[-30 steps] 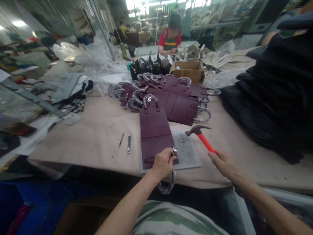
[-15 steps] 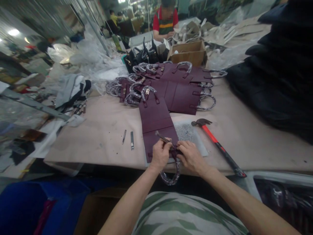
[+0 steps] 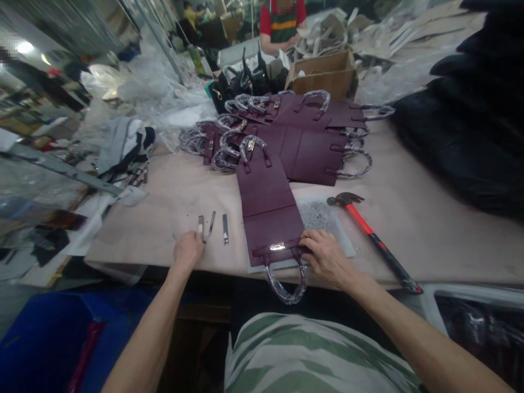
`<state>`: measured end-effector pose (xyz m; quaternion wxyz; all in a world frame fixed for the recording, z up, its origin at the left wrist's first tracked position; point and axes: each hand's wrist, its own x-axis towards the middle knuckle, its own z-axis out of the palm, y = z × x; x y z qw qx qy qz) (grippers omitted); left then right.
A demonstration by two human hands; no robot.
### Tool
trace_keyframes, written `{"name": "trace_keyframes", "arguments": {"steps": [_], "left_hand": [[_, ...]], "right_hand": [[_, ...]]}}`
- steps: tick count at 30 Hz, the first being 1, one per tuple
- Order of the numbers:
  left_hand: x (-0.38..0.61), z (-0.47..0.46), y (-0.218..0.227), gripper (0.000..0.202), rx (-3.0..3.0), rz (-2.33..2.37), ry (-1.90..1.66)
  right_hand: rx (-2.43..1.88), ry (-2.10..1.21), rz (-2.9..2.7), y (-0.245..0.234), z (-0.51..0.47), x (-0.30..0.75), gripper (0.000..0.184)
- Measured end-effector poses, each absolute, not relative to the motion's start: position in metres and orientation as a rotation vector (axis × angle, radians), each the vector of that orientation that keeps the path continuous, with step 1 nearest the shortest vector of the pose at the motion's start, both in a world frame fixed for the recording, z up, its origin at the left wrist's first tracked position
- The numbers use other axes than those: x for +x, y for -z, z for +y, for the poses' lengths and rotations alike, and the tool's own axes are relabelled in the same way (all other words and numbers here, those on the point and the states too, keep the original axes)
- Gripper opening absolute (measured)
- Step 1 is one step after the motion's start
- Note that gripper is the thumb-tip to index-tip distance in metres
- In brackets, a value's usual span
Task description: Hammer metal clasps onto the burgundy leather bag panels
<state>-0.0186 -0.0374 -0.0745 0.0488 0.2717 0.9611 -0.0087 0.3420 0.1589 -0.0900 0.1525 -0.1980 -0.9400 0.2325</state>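
A maroon bag panel (image 3: 272, 221) lies unfolded on the table, its plastic-wrapped handle (image 3: 289, 297) hanging over the front edge. Across its near end runs a narrow strap with a shiny metal clasp (image 3: 277, 246). My right hand (image 3: 325, 255) has its fingers closed at the right end of that strap. To the left, my left hand (image 3: 189, 251) rests low on the table, curled fingers around the lower end of a short metal tool (image 3: 200, 225). Beside it lie a thin metal rod (image 3: 212, 222) and a flat metal tool (image 3: 225, 229).
A claw hammer (image 3: 374, 240) with a red and black handle lies to the right, near a speckled pad (image 3: 321, 218). Behind are stacked maroon panels (image 3: 303, 150), a cardboard box (image 3: 323, 76) and black bags (image 3: 249, 79). A dark pile (image 3: 462, 120) stands right; another person (image 3: 282, 24) sits beyond.
My left hand has moved left from the clasp to the tools, carrying the metal tool down to the table. The clasp is now uncovered. My right hand stays at the strap.
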Motion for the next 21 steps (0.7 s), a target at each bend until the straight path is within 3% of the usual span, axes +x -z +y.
{"name": "trace_keyframes", "arguments": {"steps": [4,7,12,21], "left_hand": [[0.032,-0.033,0.080,0.030,1.300,2.900,-0.248],[0.084,-0.022,0.075,0.022,1.802,2.499,-0.485],[0.129,-0.001,0.065,0.012,2.068,2.180,-0.203],[0.137,0.011,0.062,0.018,2.263,2.105,0.205]], "right_hand": [[-0.540,-0.644,-2.736,0.088,0.159,0.339,0.020],[-0.550,-0.573,-2.790,0.084,0.159,0.332,0.024],[-0.516,-0.453,-2.930,0.075,0.167,0.317,0.024],[-0.157,-0.273,-3.166,0.060,0.173,0.301,0.023]]}}
